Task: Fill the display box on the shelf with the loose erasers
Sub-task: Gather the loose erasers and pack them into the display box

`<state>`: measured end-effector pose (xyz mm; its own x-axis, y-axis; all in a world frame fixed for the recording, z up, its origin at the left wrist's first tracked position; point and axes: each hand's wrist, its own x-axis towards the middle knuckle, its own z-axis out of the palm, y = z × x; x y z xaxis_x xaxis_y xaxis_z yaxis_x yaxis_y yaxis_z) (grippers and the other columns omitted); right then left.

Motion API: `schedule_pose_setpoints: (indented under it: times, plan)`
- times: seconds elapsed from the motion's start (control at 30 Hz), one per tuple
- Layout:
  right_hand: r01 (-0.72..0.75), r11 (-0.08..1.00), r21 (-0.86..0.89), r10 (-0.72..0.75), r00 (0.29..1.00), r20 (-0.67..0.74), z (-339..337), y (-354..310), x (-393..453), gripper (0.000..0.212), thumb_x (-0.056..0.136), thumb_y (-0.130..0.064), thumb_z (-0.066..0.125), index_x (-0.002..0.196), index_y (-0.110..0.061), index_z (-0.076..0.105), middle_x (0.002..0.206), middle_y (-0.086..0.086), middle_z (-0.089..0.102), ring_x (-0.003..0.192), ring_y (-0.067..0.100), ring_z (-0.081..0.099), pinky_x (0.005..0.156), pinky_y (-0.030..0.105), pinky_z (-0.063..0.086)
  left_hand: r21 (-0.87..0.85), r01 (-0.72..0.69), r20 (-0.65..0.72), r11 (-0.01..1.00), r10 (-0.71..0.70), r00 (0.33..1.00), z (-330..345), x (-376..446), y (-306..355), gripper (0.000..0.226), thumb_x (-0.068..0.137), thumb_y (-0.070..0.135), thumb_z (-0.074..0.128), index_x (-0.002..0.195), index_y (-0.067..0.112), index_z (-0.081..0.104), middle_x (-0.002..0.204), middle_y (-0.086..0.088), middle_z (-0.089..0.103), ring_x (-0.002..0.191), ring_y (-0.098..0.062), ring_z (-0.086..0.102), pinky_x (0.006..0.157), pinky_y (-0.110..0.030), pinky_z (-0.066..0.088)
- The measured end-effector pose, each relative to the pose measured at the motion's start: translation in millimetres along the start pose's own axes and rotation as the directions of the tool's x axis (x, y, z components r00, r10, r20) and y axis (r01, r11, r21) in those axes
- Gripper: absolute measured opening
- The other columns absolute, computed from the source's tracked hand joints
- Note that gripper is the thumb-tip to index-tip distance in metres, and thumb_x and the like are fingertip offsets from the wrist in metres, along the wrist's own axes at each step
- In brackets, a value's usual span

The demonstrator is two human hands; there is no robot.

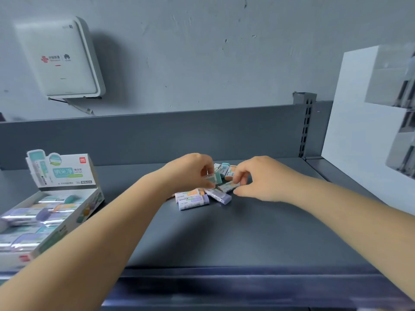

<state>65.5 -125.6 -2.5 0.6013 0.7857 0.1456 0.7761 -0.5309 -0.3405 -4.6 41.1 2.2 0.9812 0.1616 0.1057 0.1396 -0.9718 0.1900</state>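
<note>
I have both arms stretched to the back of the shelf (258, 232), where the loose erasers (203, 196) lie in a small heap. My left hand (190, 173) is curled round a green eraser (215, 178), thumb below and fingertips above, lifting it just clear of the pile. My right hand (253, 178) pinches another eraser (229, 186), a white-sleeved one lying at the heap's edge. I judge that I'm gathering one in each hand so a single trip to the box carries two.

The display box (51, 212) sits at the left end of the shelf, well apart from the heap, its printed lid (65, 169) folded upright behind it. It already holds several rows of erasers, purple, green and orange, so the filling looks well along, with a handful of pieces left in the pile.

Much is hard to read. My own fingers cover the middle of the heap, so I cannot count what remains, and the erasers behind my hands show only their ends. The box's near corner runs off the left edge and its contents are blurred, so free slots cannot be judged. A white panel (359, 131) with clear holders stands at the right, cut off; a white wall unit (60, 57) hangs above.
</note>
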Motion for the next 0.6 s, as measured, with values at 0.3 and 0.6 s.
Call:
schedule_pose_setpoints:
  times: [0.3,0.6]
  plan:
    - [-0.056,0.997,-0.055,0.056,0.998,-0.003,23,-26,10,0.028,0.077,-0.043,0.062,0.081,-0.017,0.070,0.089,-0.001,0.069,0.088,0.020,0.062,0.073,0.036,0.053,-0.103,0.037,-0.096,0.994,-0.047,0.994,-9,-21,-21,0.025,0.076,0.030,0.071,0.086,0.020,0.051,0.077,0.010,0.050,0.060,-0.004,0.043,0.055,-0.018,0.035]
    - [-0.146,0.986,-0.075,0.155,0.979,0.133,23,-26,14,0.006,0.067,-0.018,0.065,0.064,-0.015,0.070,0.062,0.000,0.059,0.063,0.017,0.051,0.055,0.025,0.036,-0.184,0.036,-0.152,0.982,-0.065,0.986,-13,-43,-26,0.023,0.076,0.034,0.071,0.084,0.023,0.052,0.072,0.013,0.051,0.058,-0.003,0.045,0.050,-0.011,0.032]
